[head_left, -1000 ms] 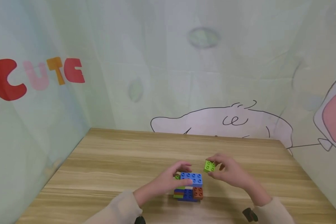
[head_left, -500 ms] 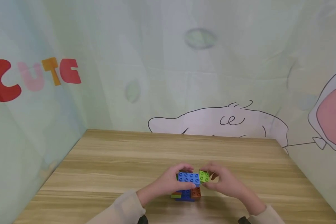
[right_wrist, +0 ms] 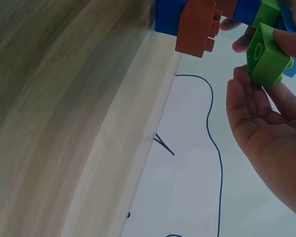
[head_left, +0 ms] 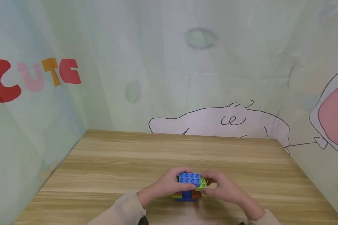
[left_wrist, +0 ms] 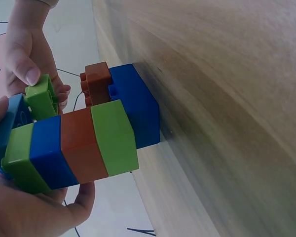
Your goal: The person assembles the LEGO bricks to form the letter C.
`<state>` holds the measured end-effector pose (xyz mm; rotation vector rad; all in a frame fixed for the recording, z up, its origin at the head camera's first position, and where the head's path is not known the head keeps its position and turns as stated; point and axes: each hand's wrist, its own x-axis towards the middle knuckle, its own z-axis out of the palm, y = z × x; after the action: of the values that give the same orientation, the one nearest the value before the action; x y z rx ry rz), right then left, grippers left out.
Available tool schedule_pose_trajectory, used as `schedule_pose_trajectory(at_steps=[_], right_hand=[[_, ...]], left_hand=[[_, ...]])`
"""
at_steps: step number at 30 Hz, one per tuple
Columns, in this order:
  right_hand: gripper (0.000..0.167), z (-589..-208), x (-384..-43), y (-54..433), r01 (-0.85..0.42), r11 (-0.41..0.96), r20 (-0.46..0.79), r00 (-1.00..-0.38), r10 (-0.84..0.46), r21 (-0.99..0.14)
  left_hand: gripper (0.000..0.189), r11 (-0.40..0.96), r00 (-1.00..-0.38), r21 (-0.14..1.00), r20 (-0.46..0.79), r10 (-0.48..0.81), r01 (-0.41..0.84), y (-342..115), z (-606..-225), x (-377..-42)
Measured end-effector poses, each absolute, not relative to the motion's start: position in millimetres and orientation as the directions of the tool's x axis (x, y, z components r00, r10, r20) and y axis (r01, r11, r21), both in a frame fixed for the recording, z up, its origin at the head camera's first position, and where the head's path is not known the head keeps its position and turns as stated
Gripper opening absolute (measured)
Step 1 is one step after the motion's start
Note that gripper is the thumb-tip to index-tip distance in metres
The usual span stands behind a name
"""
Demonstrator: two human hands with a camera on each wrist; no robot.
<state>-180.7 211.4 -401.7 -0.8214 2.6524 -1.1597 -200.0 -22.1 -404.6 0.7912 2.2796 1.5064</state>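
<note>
A stack of toy building bricks stands on the wooden table, with a light blue brick (head_left: 189,178) on top. My left hand (head_left: 170,181) grips that top brick, its thumb along the near side. Below it, the left wrist view shows a column of green, blue, brown (left_wrist: 81,145) and green bricks on a dark blue base brick (left_wrist: 135,106). A second brown brick (left_wrist: 97,81) sits on the base's other end. Between thumb and fingers, my right hand (head_left: 223,189) pinches a small green brick (right_wrist: 269,54), tilted, beside the light blue one and above the second brown one.
The wooden table (head_left: 124,156) spreads around the stack. Behind it hangs a pale printed cloth (head_left: 163,78), which also covers the left and right sides. The stack stands close to the table's near side.
My right hand has brought the green brick left and down, from apart from the stack to beneath the light blue brick's right end. My left hand stays at the stack, its fingers closer around the top brick.
</note>
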Motion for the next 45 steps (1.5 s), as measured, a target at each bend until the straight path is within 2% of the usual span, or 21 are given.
schedule_pose_trajectory(at_steps=[18, 22, 31, 45], right_hand=[[0.036, -409, -179, 210, -0.369, 0.422, 0.095, -0.834, -0.544, -0.828], [0.035, -411, -180, 210, -0.374, 0.411, 0.104, -0.831, -0.547, -0.831], [0.036, -413, -181, 211, -0.335, 0.390, 0.084, -0.839, -0.537, -0.858], [0.039, -415, -182, 212, -0.306, 0.332, 0.084, -0.835, -0.543, -0.892]], left_hand=[[0.032, 0.273, -0.794, 0.920, 0.064, 0.605, 0.282, -19, -410, -201], [0.031, 0.266, -0.789, 0.919, 0.073, 0.610, 0.290, -19, -411, -202], [0.029, 0.320, -0.793, 0.912, 0.009, 0.609, 0.256, -18, -408, -205], [0.025, 0.257, -0.769, 0.940, 0.011, 0.639, 0.227, -18, -410, -206]])
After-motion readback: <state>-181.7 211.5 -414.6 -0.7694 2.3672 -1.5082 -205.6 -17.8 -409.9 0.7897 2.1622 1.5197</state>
